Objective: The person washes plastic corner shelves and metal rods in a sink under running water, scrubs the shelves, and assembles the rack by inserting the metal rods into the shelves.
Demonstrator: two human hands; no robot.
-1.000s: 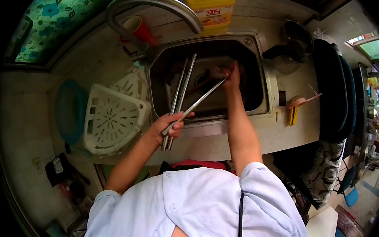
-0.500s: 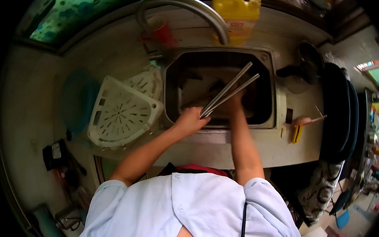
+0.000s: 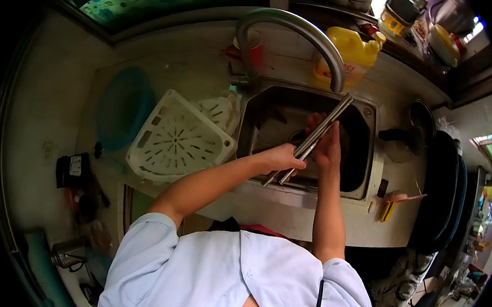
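Note:
My left hand point(image 3: 288, 158) is closed around a bundle of metal chopsticks point(image 3: 331, 118) above the front of the sink. They slant up and to the right, and their lower ends stick out below the fist. My right hand point(image 3: 327, 146) is loosely curled around the upper half of the bundle. Its fingers show to the left of the chopsticks and its thumb to the right. Beneath both hands lies the metal sink point(image 3: 248, 117), with dark shapes on its bottom that I cannot make out. A curved faucet point(image 3: 299, 20) arches over the sink's back edge.
Left of the sink sit a white plastic drain basket point(image 3: 173, 138) and a blue basin point(image 3: 126, 109). A red cup point(image 3: 254, 54) and a yellow jug point(image 3: 348, 55) stand behind. On the right are a dark pan point(image 3: 419, 125) and a yellow-handled tool point(image 3: 388, 211).
My right hand has risen from inside the sink to the chopsticks. The chopsticks are now closer together, with their lower ends extending below my left hand. The view has shifted.

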